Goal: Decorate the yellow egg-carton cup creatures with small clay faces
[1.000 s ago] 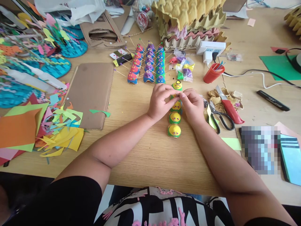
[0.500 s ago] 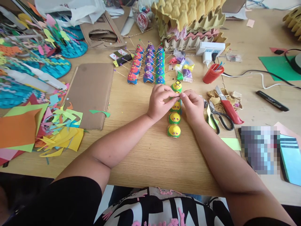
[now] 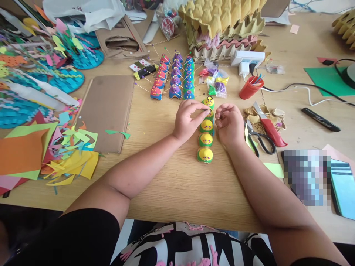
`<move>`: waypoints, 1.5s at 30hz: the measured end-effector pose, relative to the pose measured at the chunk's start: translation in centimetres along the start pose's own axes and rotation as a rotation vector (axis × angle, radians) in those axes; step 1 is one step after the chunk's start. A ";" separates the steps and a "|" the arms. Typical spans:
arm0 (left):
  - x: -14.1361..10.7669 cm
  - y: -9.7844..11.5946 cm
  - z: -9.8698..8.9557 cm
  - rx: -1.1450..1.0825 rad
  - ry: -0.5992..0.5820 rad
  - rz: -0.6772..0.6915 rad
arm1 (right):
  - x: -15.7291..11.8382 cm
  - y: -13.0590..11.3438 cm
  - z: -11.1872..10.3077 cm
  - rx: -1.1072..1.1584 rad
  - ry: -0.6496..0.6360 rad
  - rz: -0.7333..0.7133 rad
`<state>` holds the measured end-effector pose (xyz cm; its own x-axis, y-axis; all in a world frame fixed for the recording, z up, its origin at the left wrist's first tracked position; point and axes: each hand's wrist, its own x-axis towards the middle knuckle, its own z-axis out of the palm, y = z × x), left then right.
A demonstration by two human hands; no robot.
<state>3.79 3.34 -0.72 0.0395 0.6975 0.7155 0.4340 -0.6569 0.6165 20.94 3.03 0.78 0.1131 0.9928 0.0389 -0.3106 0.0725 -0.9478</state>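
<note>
A row of yellow egg-carton domes with green bases (image 3: 205, 154) and smiling faces runs away from me on the table. The farthest dome (image 3: 208, 101) has a black ring on top. Above the second dome from the far end, my left hand (image 3: 186, 120) pinches a small dark piece between thumb and fingertips. To the right of the row my right hand (image 3: 229, 123) is curled, its fingers bent in; whether it holds anything is hidden. Behind my hands stand finished-looking rows of red (image 3: 157, 82), purple (image 3: 175, 80) and blue-green domes (image 3: 189, 81) with pins and rings.
Scissors (image 3: 262, 138), a red-handled cutter (image 3: 273, 131) and a red cup (image 3: 249, 88) lie or stand to the right. At left are a cardboard sheet (image 3: 107, 111) and paper scraps (image 3: 70, 162). Egg trays (image 3: 222, 22) and a power strip (image 3: 249, 56) stand at the back.
My right hand has come away from the left fingertips and shifted slightly right, its fingers curling in. My left hand stays almost in place over the yellow domes.
</note>
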 end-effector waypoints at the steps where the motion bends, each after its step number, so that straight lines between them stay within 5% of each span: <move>1: 0.0 0.0 0.0 0.006 -0.014 -0.004 | -0.1 -0.1 0.1 -0.016 -0.014 0.008; 10: -0.1 -0.2 0.1 -0.001 -0.056 -0.004 | -1.5 -0.2 0.7 -0.263 -0.206 -0.137; 34: -0.1 0.1 -0.1 -0.090 -0.029 -0.028 | -1.1 -0.3 0.5 -0.262 -0.087 -0.180; 45: -0.1 0.6 -0.3 -0.060 -0.119 -0.063 | -0.9 -0.1 0.3 -0.285 -0.052 -0.166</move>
<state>3.80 2.81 -0.36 0.1222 0.7647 0.6328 0.3849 -0.6242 0.6799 20.64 2.18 0.96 0.0892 0.9738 0.2094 -0.0150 0.2115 -0.9773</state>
